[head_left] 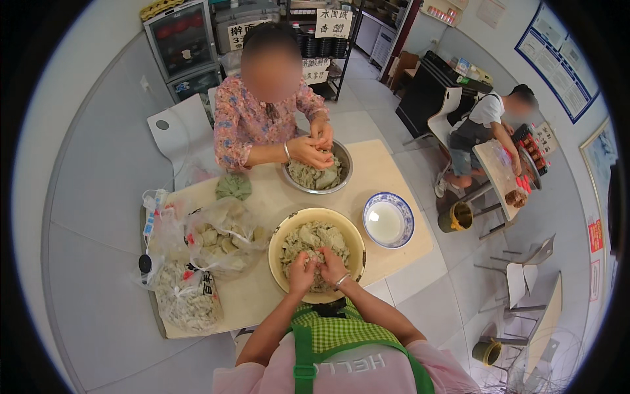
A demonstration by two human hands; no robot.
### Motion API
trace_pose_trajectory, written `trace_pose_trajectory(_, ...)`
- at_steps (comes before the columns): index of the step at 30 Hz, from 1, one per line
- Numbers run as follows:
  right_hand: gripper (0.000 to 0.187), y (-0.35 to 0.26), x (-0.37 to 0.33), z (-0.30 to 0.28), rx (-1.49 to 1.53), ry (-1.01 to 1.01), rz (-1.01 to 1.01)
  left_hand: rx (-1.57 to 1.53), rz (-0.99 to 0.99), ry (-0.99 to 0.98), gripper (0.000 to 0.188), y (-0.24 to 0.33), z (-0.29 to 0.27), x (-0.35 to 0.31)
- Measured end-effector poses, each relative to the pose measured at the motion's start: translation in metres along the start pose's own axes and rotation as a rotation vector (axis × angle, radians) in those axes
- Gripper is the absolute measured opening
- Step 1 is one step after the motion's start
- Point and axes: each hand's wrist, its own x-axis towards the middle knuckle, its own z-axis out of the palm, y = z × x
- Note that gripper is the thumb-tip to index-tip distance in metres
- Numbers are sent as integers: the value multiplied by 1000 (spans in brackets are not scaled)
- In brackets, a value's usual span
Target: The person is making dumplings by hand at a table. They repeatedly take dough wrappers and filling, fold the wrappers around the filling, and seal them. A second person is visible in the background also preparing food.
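Note:
Both my hands are inside a cream enamel basin (360,246) at the table's near edge. It holds a heap of torn, pale grey-green pieces (328,234) that look like dough or soaked food. My left hand (303,272) and my right hand (333,268) are close together over the near part of the heap, fingers curled around some of the same stuff. Exactly how much they pinch is hidden by the fingers. Right of the basin stands a blue-and-white bowl (386,221) with whitish liquid.
Across the table a person works both hands over a steel bowl (349,177) of similar pieces. Plastic bags of pale pieces (226,240) and shreds (187,299) lie left, beside a green bundle (233,186) and a power strip (152,217). Another person sits at a table far right.

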Motion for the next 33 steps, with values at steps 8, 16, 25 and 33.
trace_pose_trajectory(8, 19, 13, 9, -7, 34, 99, -88, -101, -142, 1, 32, -18, -7, 11)
trace_pose_trajectory(16, 32, -15, -4, -4, 148, -121, -262, -199, -19, 18, 36, 8, -6, 4)
trace_pose_trajectory(25, 26, 28, 17, -2, 156, -16, -40, -15, -55, 140, 40, 1, -3, -1)
trace_pose_trajectory(33, 26, 10, 6, 5, -14, 24, -314, -14, -17, 177, 38, 6, -1, 2)
